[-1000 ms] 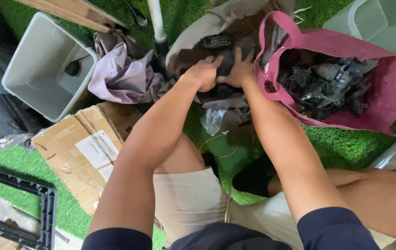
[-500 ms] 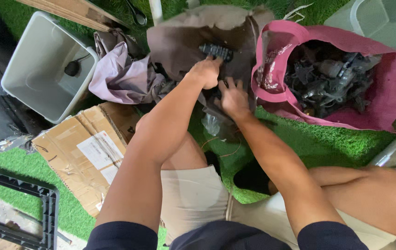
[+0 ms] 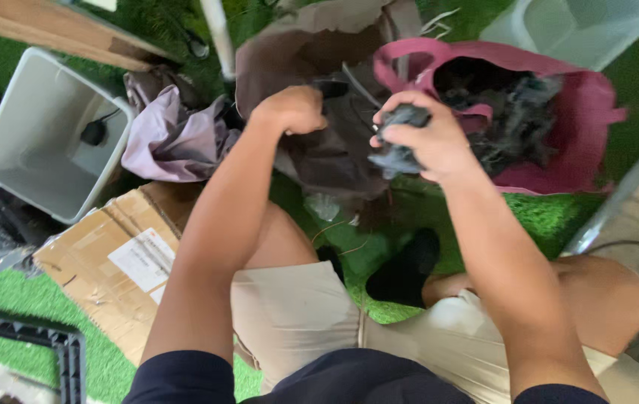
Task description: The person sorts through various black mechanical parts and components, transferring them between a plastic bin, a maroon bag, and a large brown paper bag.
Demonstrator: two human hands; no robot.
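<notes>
Brown fabric bag, on green turf: my left hand fists its edge. Dark grey gadget, clenched in my right hand, beside pink tote.

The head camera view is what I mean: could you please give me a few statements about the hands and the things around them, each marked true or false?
1. The right hand grips a small dark grey object near the pink fabric bag. True.
2. The left hand is closed on the brown fabric bag. True.
3. The pink fabric bag is empty. False: it is full of dark items.
4. The pale grey plastic bin lies beside the right hand. False: it sits far over on the left-hand side, past the crumpled lilac cloth.
5. The flattened brown cardboard box lies on green artificial turf. True.
</notes>
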